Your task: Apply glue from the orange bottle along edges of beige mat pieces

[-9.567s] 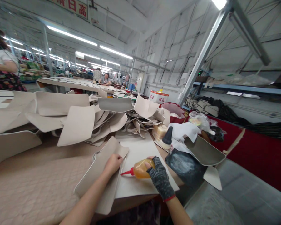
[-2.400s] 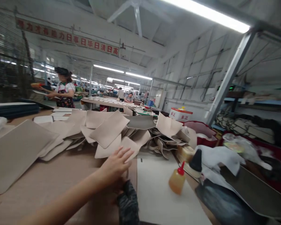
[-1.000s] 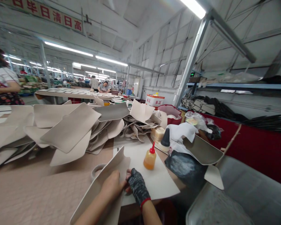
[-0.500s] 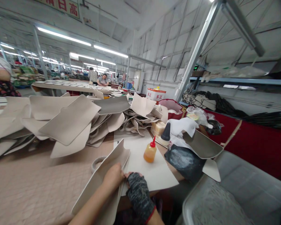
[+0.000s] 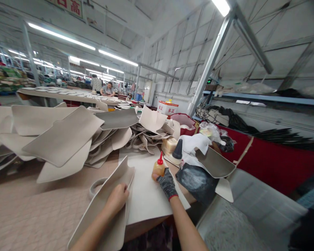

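Note:
My bare left hand [image 5: 119, 198] is closed on the edge of a curved grey-beige leather-like panel [image 5: 104, 205], which leans over the front edge of the table. My right hand [image 5: 165, 181], in a dark fingerless glove, is wrapped round a squeeze bottle [image 5: 159, 168] of amber liquid with a red nozzle. The bottle is upright over a white sheet [image 5: 143, 198]; whether its base touches the sheet is hidden by the hand. Behind the panel, a pale ring like a roll of tape [image 5: 94, 188] is partly covered.
A heap of similar panels [image 5: 65, 136] spreads across the table's back and left. Right of the sheet are a dark cone [image 5: 177, 150], a black plastic bag [image 5: 196, 181] and another panel [image 5: 216, 162]. A grey bin [image 5: 261, 195] stands at the right. Two people work farther back.
My right hand has left the panel's edge, moved forward and taken hold of the squeeze bottle. My left hand still grips the panel. The view has turned slightly right.

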`<state>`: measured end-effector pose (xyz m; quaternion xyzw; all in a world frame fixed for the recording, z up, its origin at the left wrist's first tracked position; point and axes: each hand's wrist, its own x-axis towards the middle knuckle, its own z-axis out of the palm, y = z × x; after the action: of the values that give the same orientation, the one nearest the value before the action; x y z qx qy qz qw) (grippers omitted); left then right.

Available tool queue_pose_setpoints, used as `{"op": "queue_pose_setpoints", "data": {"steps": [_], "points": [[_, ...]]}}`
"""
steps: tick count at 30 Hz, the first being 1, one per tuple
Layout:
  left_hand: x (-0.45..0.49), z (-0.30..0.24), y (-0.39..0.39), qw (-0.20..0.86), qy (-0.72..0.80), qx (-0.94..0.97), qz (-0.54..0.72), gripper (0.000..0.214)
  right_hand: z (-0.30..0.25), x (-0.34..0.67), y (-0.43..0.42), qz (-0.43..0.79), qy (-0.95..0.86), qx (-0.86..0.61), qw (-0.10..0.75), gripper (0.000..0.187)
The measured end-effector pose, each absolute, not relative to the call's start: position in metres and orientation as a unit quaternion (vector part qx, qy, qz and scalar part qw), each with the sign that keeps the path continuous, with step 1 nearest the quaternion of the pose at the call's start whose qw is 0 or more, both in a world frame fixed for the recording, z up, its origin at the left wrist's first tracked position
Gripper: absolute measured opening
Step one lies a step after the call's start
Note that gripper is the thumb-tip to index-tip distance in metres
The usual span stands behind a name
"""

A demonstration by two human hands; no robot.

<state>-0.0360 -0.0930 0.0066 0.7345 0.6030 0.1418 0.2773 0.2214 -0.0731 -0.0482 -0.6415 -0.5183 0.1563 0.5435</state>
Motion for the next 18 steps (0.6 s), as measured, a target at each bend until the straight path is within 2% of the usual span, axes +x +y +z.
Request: {"op": "queue_pose_setpoints", "data": {"steps": [6,11,13,15,18], "points": [[-0.038,-0.001,-0.087,0.293,0.594,0.732,0.16,0.015,-0.021,0.212,-0.101,0.271,-0.535,-0.578,0.554,0.073],[-0.04,-0.004,-0.085,0.3,0.59,0.729,0.173,0.015,0.017,0.223,-0.14,0.442,-0.54,-0.497,0.515,0.067],[-0.04,-0.004,-0.086,0.301,0.591,0.728,0.172,0.014,0.044,0.23,-0.155,0.455,-0.533,-0.509,0.5,0.063],[-0.04,-0.003,-0.087,0.299,0.592,0.728,0.172,0.015,0.072,0.235,-0.168,0.389,-0.532,-0.521,0.542,0.057],[-0.04,-0.002,-0.088,0.293,0.594,0.729,0.174,0.015,0.088,0.232,-0.18,0.379,-0.459,-0.426,0.681,0.044]]}}
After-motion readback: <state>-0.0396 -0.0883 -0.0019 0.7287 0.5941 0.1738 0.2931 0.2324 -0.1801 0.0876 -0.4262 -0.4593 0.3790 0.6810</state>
